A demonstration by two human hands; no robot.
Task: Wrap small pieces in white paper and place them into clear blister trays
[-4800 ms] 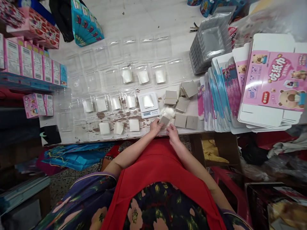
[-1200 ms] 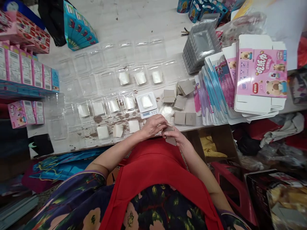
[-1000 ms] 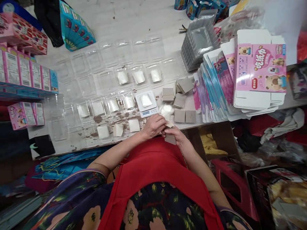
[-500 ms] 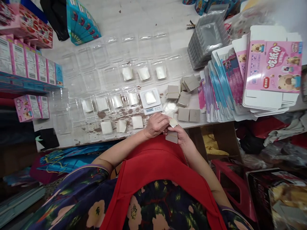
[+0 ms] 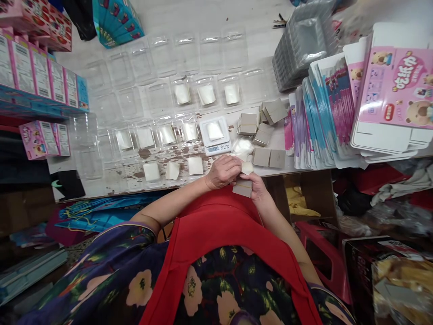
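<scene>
At the table's front edge, my left hand (image 5: 223, 172) is closed, its fingertips at the left edge of a thin cream-coloured sheet (image 5: 247, 168). My right hand (image 5: 257, 186) grips a banded stack of grey square cards (image 5: 242, 188), its thumb on top near the sheet. Fingers partly hide where sheet and stack meet. Just beyond my hands stands a small white digital scale (image 5: 217, 148) with a white square packet (image 5: 214, 130) on its plate. A shiny clear plastic piece (image 5: 242, 145) lies beside the scale, and more grey card stacks (image 5: 248, 123) rest to its right.
Rows of clear plastic trays (image 5: 158, 96) cover the table, several holding white packets (image 5: 182, 93). Loose packets (image 5: 151, 171) lie along the front. Nested trays (image 5: 301, 45) and flat printed cartons (image 5: 389, 131) stand right; pink boxes (image 5: 40, 72) stand left.
The camera view has shifted slightly. Both hands stay together at the table edge, and the cream sheet between them has tilted a little. The packet remains on the scale.
</scene>
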